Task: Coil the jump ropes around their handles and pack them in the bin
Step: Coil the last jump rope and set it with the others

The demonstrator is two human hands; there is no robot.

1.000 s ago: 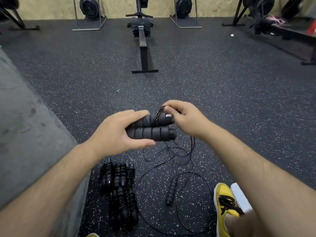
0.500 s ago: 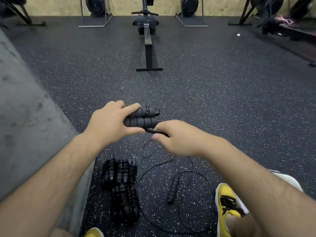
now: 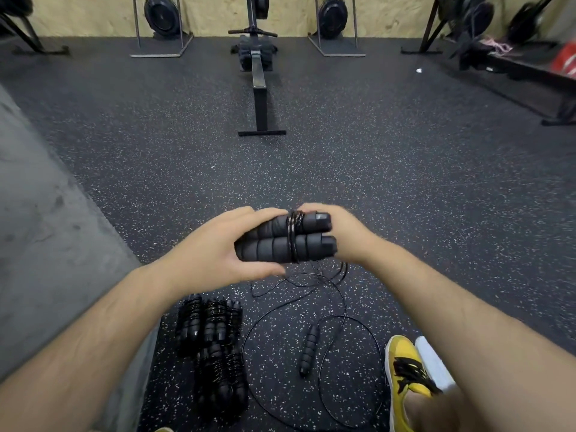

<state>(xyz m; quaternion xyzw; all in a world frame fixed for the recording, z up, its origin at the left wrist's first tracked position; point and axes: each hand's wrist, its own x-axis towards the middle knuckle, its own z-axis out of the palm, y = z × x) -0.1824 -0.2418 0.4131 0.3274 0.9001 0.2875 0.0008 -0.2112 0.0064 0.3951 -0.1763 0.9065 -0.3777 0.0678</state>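
Observation:
My left hand (image 3: 215,254) grips a pair of black foam jump-rope handles (image 3: 280,241) held side by side. A few turns of thin black cord (image 3: 293,232) are wound round them near their right ends. My right hand (image 3: 346,235) is behind the right ends of the handles with its fingers curled over the top; I cannot see whether it pinches the cord. The loose cord (image 3: 324,275) hangs from the handles down to the floor. Another black handle (image 3: 308,350) lies on the floor among cord loops. No bin is in view.
A pile of coiled black jump ropes (image 3: 215,338) lies on the speckled rubber floor beside a grey concrete block (image 3: 46,244) on the left. My yellow shoe (image 3: 405,375) is at lower right. A rowing machine (image 3: 258,73) stands ahead, with other gym gear along the far wall.
My right hand has swung from below and in front of the handles up and behind their right ends. More turns of cord now sit round the handles.

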